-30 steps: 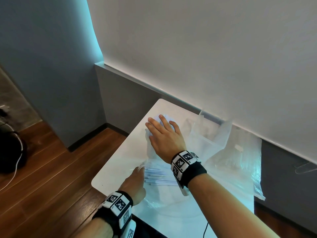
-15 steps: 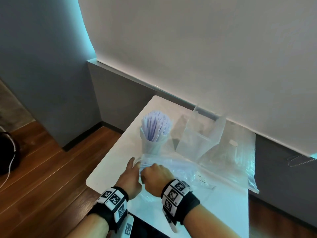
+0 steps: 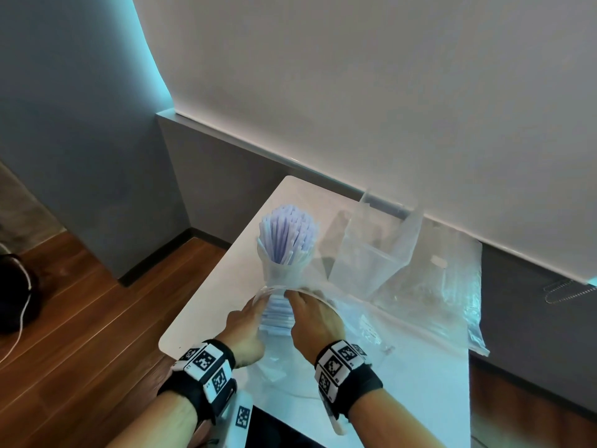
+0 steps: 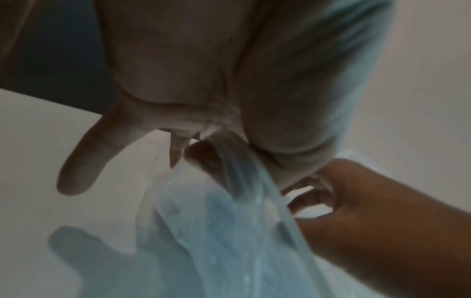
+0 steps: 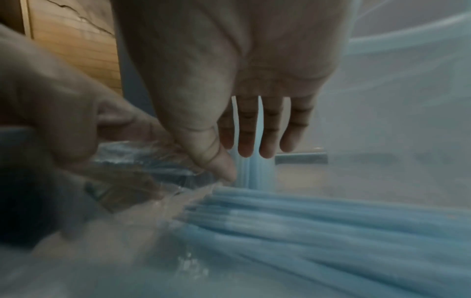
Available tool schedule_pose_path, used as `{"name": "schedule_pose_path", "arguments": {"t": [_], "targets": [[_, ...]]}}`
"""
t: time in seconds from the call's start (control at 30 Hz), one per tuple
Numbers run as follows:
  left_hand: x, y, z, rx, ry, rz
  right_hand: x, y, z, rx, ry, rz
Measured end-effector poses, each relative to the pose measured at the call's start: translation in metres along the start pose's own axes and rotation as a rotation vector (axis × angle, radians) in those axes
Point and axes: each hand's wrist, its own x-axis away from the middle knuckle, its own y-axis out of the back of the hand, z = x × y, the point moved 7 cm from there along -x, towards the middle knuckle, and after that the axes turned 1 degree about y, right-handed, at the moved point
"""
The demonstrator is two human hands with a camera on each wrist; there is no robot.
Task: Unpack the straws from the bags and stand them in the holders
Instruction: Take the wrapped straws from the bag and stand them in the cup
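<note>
A translucent round holder [image 3: 284, 270] full of lavender straws [image 3: 287, 234] stands on the white table [image 3: 200, 315]. Just in front of it lies a clear bag [image 3: 323, 357] with a bundle of straws [image 3: 276, 318] inside, also seen in the right wrist view as straws [image 5: 331, 221]. My left hand [image 3: 247, 321] pinches the bag's rim [image 4: 229, 171] between thumb and fingers, little finger spread. My right hand [image 3: 311, 315] is at the bag's mouth, fingers [image 5: 267, 131] straight above the straws, thumb against the plastic.
A clear, empty rectangular holder [image 3: 371, 253] stands right of the round one. Loose clear bags [image 3: 452, 286] lie behind it by the wall. The table's left edge [image 3: 181, 321] drops to wooden floor [image 3: 80, 318].
My right hand left the top of the straws in the round holder and came back to the bag's mouth beside my left hand. The mouth now stands open.
</note>
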Motion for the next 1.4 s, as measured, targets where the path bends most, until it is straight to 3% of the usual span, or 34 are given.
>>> {"name": "schedule_pose_path", "arguments": {"t": [0.13, 0.57, 0.67, 0.77, 0.97, 1.1, 1.4], "targets": [[0.004, -0.006, -0.002, -0.039, 0.037, 0.057, 0.008, -0.028, 0.005, 0.134, 0.032, 0.143], [0.005, -0.011, 0.003, 0.134, -0.140, -0.033, 0.011, -0.062, -0.006, 0.172, -0.039, 0.213], [0.008, -0.013, 0.007, 0.129, -0.142, -0.050, 0.008, -0.069, -0.007, 0.106, -0.076, 0.236], [0.008, -0.015, 0.011, 0.137, -0.139, -0.061, 0.006, -0.071, 0.001, -0.113, -0.078, 0.342], [0.009, -0.018, 0.014, 0.146, -0.129, -0.067, 0.007, -0.074, 0.002, -0.100, -0.071, 0.354], [0.010, -0.018, 0.012, 0.170, -0.127, -0.061, 0.013, -0.071, -0.009, 0.173, -0.087, 0.267], [0.009, -0.014, 0.015, 0.198, -0.116, -0.034, 0.022, -0.046, -0.014, -0.011, -0.012, 0.171]]}}
